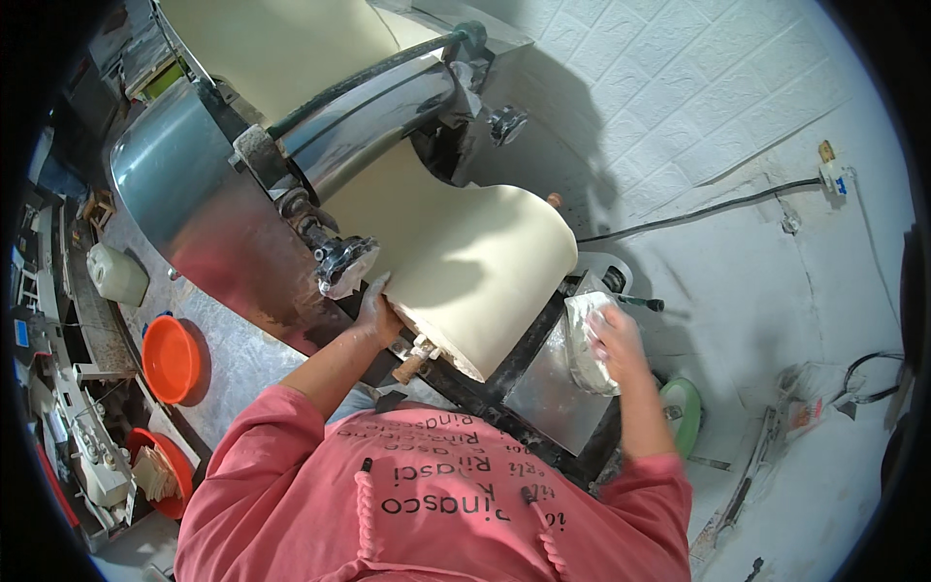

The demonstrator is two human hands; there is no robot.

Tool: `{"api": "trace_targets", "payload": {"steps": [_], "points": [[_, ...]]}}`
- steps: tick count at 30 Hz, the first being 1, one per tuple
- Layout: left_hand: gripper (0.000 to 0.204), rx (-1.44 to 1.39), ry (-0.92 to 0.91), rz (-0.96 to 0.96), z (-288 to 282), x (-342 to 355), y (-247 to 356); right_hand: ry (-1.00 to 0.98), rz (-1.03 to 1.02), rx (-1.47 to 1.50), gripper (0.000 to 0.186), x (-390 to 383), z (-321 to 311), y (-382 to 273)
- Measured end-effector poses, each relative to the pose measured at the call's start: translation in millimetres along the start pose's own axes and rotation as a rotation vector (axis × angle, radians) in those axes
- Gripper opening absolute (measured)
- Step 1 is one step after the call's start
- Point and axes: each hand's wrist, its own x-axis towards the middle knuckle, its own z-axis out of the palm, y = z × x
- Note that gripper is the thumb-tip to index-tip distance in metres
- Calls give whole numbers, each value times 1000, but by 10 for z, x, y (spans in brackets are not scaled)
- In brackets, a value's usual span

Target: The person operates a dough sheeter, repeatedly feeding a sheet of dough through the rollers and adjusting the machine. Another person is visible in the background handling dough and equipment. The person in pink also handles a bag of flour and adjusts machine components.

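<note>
A broad, pale cream dough sheet (456, 252) comes down from the metal rollers of a sheeting machine (378, 116) and curves into a big roll. My left hand (379, 312) lies against the near left edge of this roll, a digit stretched along it; its other fingers are partly hidden. Close by are a black hand knob (344, 264) and a wooden-tipped rod end (415, 363) at the roll's end. To the right of the roll, my right hand (617, 339) is closed on a floury white cloth (586, 335), held over a metal plate (553, 403).
A second black knob (506, 124) projects near the tiled wall (698, 97). A dark cable (708, 215) runs along the wall. On the left stand an orange bowl (171, 359), a white jug (118, 274) and an orange basin (175, 500) holding pale pieces.
</note>
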Motion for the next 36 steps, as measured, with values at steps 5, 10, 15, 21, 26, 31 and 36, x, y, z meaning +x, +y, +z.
{"api": "trace_targets", "payload": {"steps": [5, 10, 15, 21, 26, 31, 36], "points": [[35, 60, 55, 5, 18, 79, -72, 197, -981, -565, 20, 282, 1288, -56], [39, 192, 70, 87, 414, -451, 154, 1, -898, -1289, 44, 560, 1763, -521], [42, 147, -115, 334, 554, -550, 216, -18, -662, -1569, 55, 1396, 1566, -934], [45, -65, -167, -36, -231, 176, 46, -322, -911, -1445, 53, 545, 2166, -557], [36, -59, -153, 8, -19, 174, -95, -207, -1004, -1372, 49, 497, 1935, -460], [39, 168, 116, 172, 423, -305, 80, 58, -891, -1408, 54, 1450, 1369, -724], [51, 153, -32, 304, 477, -455, 258, -340, -613, -1609, 56, 1122, 1848, -1024]]}}
